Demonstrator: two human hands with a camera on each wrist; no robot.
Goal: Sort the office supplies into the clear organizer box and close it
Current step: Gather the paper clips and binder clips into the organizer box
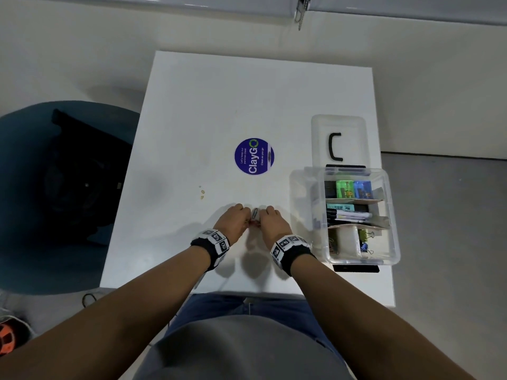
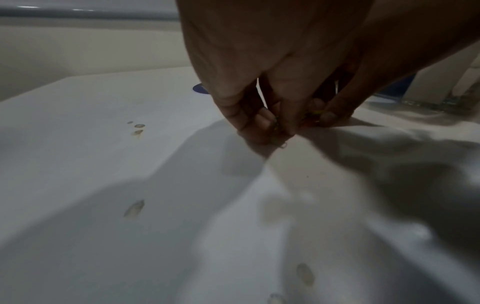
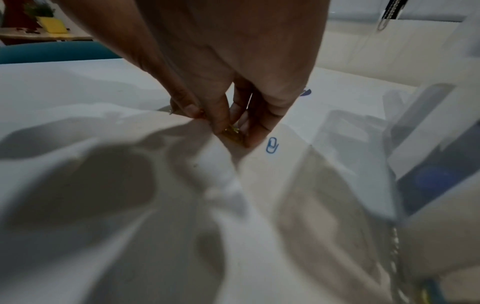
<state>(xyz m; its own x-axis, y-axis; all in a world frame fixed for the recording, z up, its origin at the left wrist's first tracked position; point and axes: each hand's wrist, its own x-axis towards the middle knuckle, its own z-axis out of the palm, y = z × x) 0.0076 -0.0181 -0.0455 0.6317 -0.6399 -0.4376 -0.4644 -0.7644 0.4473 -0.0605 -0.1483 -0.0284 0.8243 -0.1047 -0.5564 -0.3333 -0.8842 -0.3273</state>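
The person's left hand (image 1: 230,219) and right hand (image 1: 272,220) are side by side, low on the white square counter (image 1: 208,105), fingers curled down and fingertips bunched. Both pinch at a small heap of coloured wire paper clips (image 1: 253,221) between them; the left wrist view shows thin wire loops caught under the left fingertips (image 2: 262,131), and the right wrist view shows yellow clips pinched under the right fingertips (image 3: 233,131). A single blue paper clip (image 3: 272,145) lies flat on the counter just beside the right hand, touching nothing. Each wrist wears a black band with square black-and-white markers (image 1: 215,239).

At about 3 o'clock from the hands stands the clear plastic organizer box (image 1: 389,215), open, near the counter's right edge. Cardboard dividers split it into three compartments: the far one holds green and blue erasers (image 1: 353,189), the middle one pens and markers (image 1: 348,215), and the near one binder clips (image 1: 366,239). Its clear lid with a black handle (image 1: 338,144) lies flat on the counter at 12 o'clock from the box, touching its far edge.

At 12 o'clock from the hands a round blue sticker reading "ClayGo" (image 1: 254,156) sits on the counter. At 9 o'clock, off the counter, stands a teal chair (image 1: 24,165) with a black bag (image 1: 82,174) on it.
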